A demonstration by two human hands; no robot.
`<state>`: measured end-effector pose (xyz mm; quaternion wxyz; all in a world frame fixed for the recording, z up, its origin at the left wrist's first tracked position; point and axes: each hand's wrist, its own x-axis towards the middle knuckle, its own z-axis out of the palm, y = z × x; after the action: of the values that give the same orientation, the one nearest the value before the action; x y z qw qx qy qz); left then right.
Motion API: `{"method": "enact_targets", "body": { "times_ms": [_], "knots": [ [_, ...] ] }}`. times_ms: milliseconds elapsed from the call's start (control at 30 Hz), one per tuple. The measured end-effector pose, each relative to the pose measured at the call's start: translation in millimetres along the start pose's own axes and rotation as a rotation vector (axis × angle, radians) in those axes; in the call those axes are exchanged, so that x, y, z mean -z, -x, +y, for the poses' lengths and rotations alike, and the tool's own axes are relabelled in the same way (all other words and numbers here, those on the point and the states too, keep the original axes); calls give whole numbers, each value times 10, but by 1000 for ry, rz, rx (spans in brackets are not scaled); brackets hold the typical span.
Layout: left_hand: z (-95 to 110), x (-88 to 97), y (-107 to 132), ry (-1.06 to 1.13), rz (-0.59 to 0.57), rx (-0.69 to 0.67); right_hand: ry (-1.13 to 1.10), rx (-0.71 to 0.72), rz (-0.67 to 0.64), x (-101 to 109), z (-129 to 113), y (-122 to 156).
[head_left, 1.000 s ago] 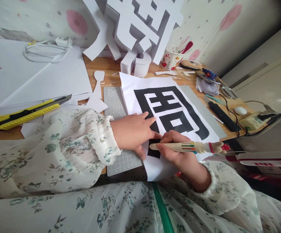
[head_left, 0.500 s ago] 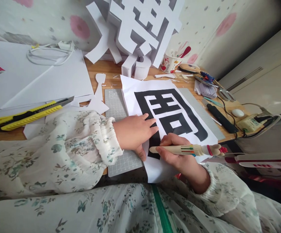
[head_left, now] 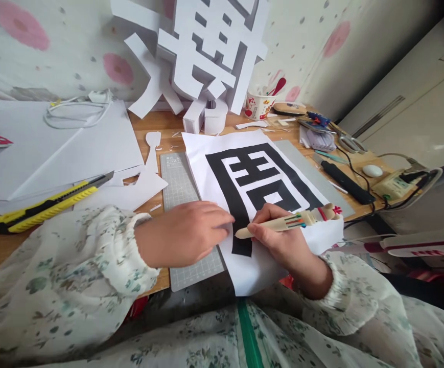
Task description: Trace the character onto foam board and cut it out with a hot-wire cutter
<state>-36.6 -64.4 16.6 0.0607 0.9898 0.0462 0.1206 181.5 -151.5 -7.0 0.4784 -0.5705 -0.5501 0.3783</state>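
Observation:
A white paper sheet (head_left: 206,153) printed with a large black character lies over a grey cutting mat (head_left: 179,179) on the wooden desk. My left hand (head_left: 183,232) rests flat with fingers stretched out on the sheet's left edge and the mat. My right hand (head_left: 279,237) is closed round a thick cream multi-colour pen (head_left: 283,224), whose tip points left onto the lower end of the black stroke.
A yellow utility knife (head_left: 41,207) lies at the left by white boards (head_left: 53,148). White cut-out characters (head_left: 202,56) stand at the back. A paper cup (head_left: 255,105), scissors (head_left: 350,143), a black tool (head_left: 342,179) and a power strip (head_left: 392,186) crowd the right.
My left hand has slid back to the left, off the black stroke and toward the sheet's edge. The pen hand has stayed near the stroke's lower end. The camera tilted slightly.

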Motion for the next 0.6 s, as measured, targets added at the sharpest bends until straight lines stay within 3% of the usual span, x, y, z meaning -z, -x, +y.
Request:
{"method": "enact_targets", "body": {
  "times_ms": [100,267,600],
  "knots": [
    [124,-19,33,26,48,-37,42,10,-28,-13,-50,9],
    [274,-39,45,5,21,4,75,1,-37,-30,-33,41],
    [309,-85,104,-51,-70,-35,149,28,18,-62,-13,30]
  ]
}}
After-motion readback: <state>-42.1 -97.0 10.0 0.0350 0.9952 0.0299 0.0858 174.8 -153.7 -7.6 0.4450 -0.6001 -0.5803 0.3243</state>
